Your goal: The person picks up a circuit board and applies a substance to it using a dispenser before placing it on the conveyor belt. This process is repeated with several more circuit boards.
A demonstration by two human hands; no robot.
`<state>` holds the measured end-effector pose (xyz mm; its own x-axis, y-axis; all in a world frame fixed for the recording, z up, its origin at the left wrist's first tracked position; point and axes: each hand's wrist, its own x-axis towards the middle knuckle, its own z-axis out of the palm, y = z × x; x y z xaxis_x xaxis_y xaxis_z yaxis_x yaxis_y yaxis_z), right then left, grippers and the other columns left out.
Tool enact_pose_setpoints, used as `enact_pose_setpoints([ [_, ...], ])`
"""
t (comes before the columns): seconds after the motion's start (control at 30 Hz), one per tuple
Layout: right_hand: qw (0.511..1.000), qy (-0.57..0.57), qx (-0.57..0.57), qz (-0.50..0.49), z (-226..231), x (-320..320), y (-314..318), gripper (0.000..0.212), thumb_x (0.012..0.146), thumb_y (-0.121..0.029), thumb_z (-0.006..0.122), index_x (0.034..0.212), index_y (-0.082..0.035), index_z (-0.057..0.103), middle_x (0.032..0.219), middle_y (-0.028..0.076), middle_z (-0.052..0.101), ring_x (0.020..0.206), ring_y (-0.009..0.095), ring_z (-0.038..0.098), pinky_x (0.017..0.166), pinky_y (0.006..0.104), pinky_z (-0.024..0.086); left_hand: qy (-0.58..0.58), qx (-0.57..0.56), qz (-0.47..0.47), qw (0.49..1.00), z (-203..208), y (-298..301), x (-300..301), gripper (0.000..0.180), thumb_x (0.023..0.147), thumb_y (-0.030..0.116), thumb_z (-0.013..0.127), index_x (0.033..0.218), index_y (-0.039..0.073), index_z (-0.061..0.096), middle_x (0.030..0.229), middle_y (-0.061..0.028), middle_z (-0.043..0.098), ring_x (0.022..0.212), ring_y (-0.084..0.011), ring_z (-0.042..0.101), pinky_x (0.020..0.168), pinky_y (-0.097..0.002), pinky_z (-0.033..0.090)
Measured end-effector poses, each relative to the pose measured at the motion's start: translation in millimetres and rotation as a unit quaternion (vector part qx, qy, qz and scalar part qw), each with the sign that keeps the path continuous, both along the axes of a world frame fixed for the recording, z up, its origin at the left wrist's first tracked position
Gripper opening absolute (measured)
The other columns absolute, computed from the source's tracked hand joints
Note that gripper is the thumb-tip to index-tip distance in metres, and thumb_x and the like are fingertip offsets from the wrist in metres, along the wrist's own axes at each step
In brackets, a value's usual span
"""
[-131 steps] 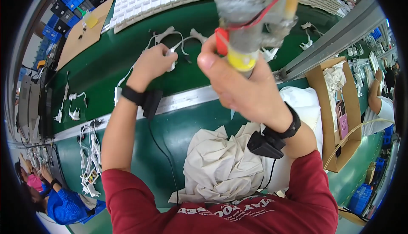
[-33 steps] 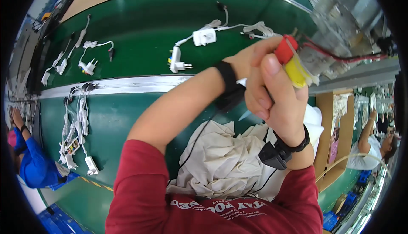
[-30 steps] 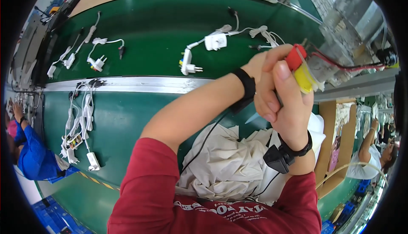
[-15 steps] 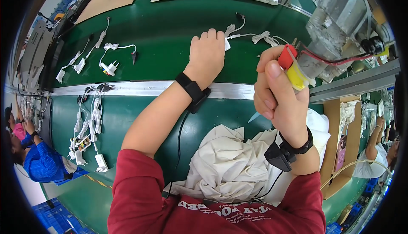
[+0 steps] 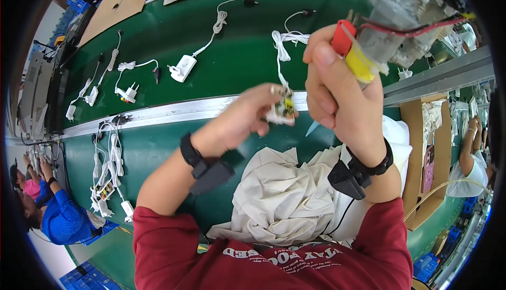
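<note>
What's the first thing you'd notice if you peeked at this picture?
The right hand, up close at upper right, grips a hanging power tool with a red and yellow end. Just left of it, the left hand holds a small white charger part, its cable trailing back over the green conveyor belt, where more white chargers lie.

I see a green tabletop (image 5: 221, 87) with a metal strip (image 5: 158, 115) across it. White chargers with cords lie on it: one far centre (image 5: 183, 68), one left (image 5: 128, 94), a bundle near left (image 5: 108, 184). Cardboard sheet (image 5: 113, 2) far left.
</note>
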<state>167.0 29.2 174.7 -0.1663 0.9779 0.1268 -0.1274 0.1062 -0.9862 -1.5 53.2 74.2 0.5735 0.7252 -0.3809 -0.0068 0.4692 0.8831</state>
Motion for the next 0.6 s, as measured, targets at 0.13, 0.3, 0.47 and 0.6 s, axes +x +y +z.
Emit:
enact_pose_setpoints([
  [0.13, 0.999, -0.002, 0.002, -0.034, -6, -1, 8, 0.023, 0.098, -0.027, 0.048, 0.095, -0.005, 0.048, 0.052, -0.003, 0.036, 0.039, 0.004, 0.030, 0.036, 0.0205, 0.025, -0.212, -0.153, 0.003, 0.965, -30, -36, 18, 0.034, 0.098, 0.025, 0.046, 0.126, 0.007, 0.043, 0.111, -0.0094, 0.062, 0.101, -0.0164, 0.061, 0.062, -0.0214, 0.050],
  [0.3, 0.998, 0.052, -0.005, -0.026, -18, -8, 14, 0.019, 0.093, -0.023, 0.059, 0.095, -0.005, 0.054, 0.054, -0.004, 0.045, 0.041, 0.002, 0.036, 0.038, 0.0204, 0.029, -0.225, -0.126, -0.015, 0.966, -40, -48, 16, 0.042, 0.097, 0.017, 0.048, 0.135, 0.010, 0.034, 0.125, -0.0137, 0.054, 0.114, -0.0202, 0.057, 0.064, -0.0237, 0.053],
  [0.47, 0.998, 0.060, -0.006, -0.016, -30, -20, 19, 0.019, 0.094, -0.023, 0.058, 0.095, -0.005, 0.053, 0.053, -0.003, 0.043, 0.041, 0.002, 0.036, 0.038, 0.0204, 0.029, -0.248, -0.115, -0.025, 0.962, -51, -43, 7, 0.044, 0.096, 0.013, 0.051, 0.137, 0.010, 0.032, 0.127, -0.0149, 0.053, 0.114, -0.0212, 0.057, 0.067, -0.0253, 0.054],
  [0.6, 0.997, 0.070, 0.005, -0.010, -36, -21, 19, 0.019, 0.094, -0.023, 0.058, 0.095, -0.005, 0.053, 0.054, -0.003, 0.044, 0.041, 0.002, 0.036, 0.039, 0.0203, 0.028, -0.259, -0.115, -0.022, 0.959, -57, -43, 6, 0.043, 0.097, 0.013, 0.050, 0.136, 0.010, 0.032, 0.127, -0.0149, 0.053, 0.114, -0.0210, 0.056, 0.067, -0.0254, 0.054],
])
